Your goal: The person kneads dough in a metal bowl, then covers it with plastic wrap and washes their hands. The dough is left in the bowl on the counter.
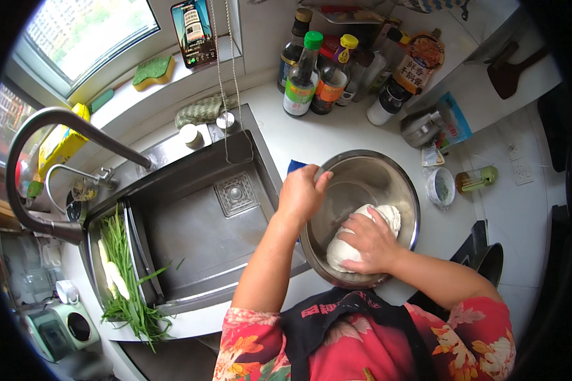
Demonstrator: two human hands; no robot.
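Observation:
A lump of white dough (336, 252) lies in the near right part of a stainless steel mixing bowl (412, 209). My right hand (369, 240) grips this dough from above, fingers spread over its top and thumb at its near side. At the bowl's left rim, my left hand (302, 193) is closed around the edge, thumb towards the inside. A blue cloth (295, 165) peeks out behind that hand; the rest of it is hidden by the hand and bowl.
Left of the bowl is a steel sink (195, 238) with a tall faucet (76, 119). Green garlic chives (128, 281) hang over its near left edge. Several sauce bottles (305, 76) stand behind. A small bowl (441, 187) and a frying pan (491, 266) are at right.

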